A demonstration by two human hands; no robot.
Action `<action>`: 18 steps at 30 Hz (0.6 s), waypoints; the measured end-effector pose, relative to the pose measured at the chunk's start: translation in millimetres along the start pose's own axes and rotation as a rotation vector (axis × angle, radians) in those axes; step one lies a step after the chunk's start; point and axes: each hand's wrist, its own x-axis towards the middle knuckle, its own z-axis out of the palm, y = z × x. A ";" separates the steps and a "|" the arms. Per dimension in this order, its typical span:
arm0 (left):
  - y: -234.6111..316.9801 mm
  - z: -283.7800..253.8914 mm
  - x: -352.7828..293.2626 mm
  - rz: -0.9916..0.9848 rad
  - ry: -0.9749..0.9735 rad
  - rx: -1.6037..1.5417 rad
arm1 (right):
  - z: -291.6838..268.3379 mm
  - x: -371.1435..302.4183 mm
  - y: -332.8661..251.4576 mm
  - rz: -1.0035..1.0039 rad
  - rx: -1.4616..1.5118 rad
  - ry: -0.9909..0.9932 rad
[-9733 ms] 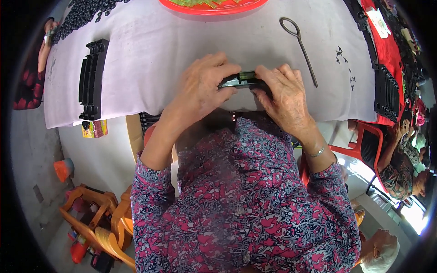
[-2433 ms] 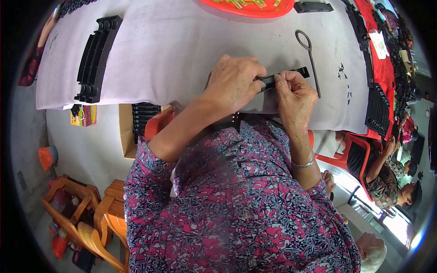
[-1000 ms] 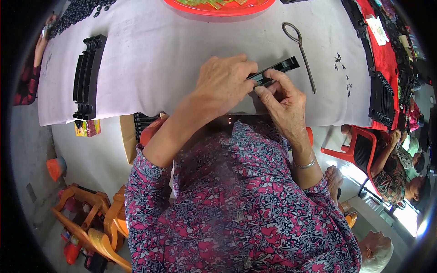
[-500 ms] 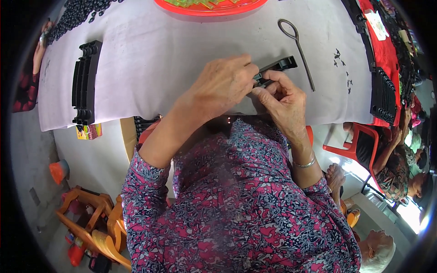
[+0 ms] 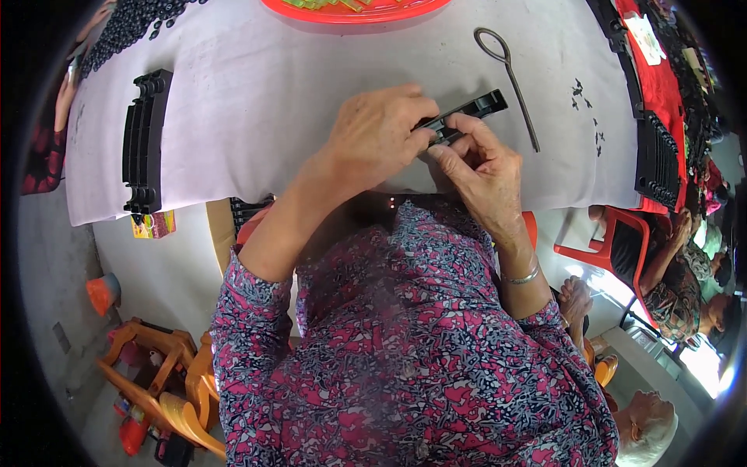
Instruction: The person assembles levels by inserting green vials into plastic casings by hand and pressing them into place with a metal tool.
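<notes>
Between my two hands, over the cloth-covered table (image 5: 257, 117), is a long black plastic part (image 5: 488, 104), tilted with its far end up to the right. My left hand (image 5: 380, 134) has its fingers bent round the near end, which they partly hide. The thumb and forefinger of my right hand (image 5: 484, 165) pinch the part near its middle. Whether a smaller piece sits between the fingertips, I cannot make out. Just right of the part lies a dark metal rod with a looped end (image 5: 510, 78).
A black ribbed plastic part (image 5: 146, 144) lies at the left, similar parts (image 5: 657, 167) at the right edge. Small black bits (image 5: 595, 128) are scattered on the right. A red tray (image 5: 358, 15) with yellow-green pieces and a heap of black pieces (image 5: 140, 27) stand at the back. Other people sit nearby.
My left hand has shifted slightly to the left along the black part, baring more of its middle. The part's far end has risen a little. My right hand keeps its pinch.
</notes>
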 end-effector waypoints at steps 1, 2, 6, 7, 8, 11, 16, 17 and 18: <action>3.1 -0.2 0.8 -0.090 -0.006 -0.032 | 0.4 -0.4 -0.1 -0.007 0.010 0.006; 5.5 0.1 1.3 -0.180 -0.013 -0.063 | 0.2 -0.7 1.2 -0.006 0.009 0.008; 7.5 1.8 1.4 -0.207 0.017 -0.079 | -2.5 -2.1 1.2 -0.093 -0.071 0.008; 6.5 2.8 1.5 -0.200 0.020 -0.074 | -4.3 -2.1 -1.2 -0.125 -0.122 -0.021; 5.7 3.4 1.8 -0.193 0.023 -0.070 | -5.1 -0.8 -2.5 -0.124 -0.121 -0.021; 4.7 2.7 2.1 -0.203 0.026 -0.099 | -8.3 3.2 -8.3 -0.295 -0.273 -0.074; 4.5 2.8 3.0 -0.208 0.022 -0.080 | -7.3 -3.3 -13.6 -0.291 -0.421 -0.086; 5.3 2.5 3.3 -0.197 0.025 -0.072 | -5.0 -5.7 -12.2 -0.293 -0.423 -0.085; 4.8 4.3 2.9 -0.193 0.031 -0.070 | -1.7 -5.5 -8.6 -0.285 -0.402 -0.047</action>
